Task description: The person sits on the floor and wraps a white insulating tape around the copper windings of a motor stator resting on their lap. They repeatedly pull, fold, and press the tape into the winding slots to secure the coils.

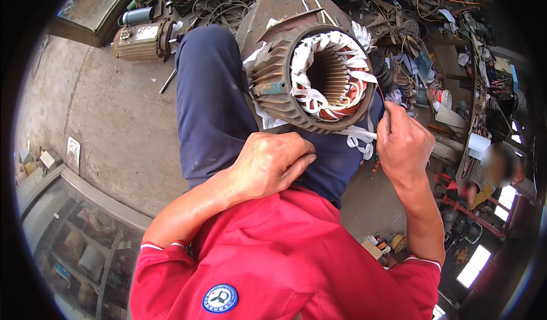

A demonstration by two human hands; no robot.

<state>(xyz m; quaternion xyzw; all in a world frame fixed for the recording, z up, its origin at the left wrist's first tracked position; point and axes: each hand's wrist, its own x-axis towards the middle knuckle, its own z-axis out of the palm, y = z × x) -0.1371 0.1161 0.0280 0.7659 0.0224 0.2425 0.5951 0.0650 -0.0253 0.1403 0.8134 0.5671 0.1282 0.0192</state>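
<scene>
A motor stator (273, 86) with a ribbed, rusty housing lies on its side in front of me. White cloth tape (305, 64) wraps the ring of red copper windings (360, 95) at its open end. My right hand (404, 140) is closed in a pinch at the right of the stator, where loose white tape (359, 135) runs up to it. A thin red strand shows just above its fingertips. My left hand (273, 161), over my lap below the stator, has its fingers curled closed; nothing shows in them, and the palm is hidden.
A round, worn support (256, 21) is beneath the stator, with thin rods on it. Another motor (142, 41) lies on the floor at the far left. Cables, scraps and parts crowd the right side. A glass-fronted cabinet (108, 206) stands near left; a person (484, 197) is at far right.
</scene>
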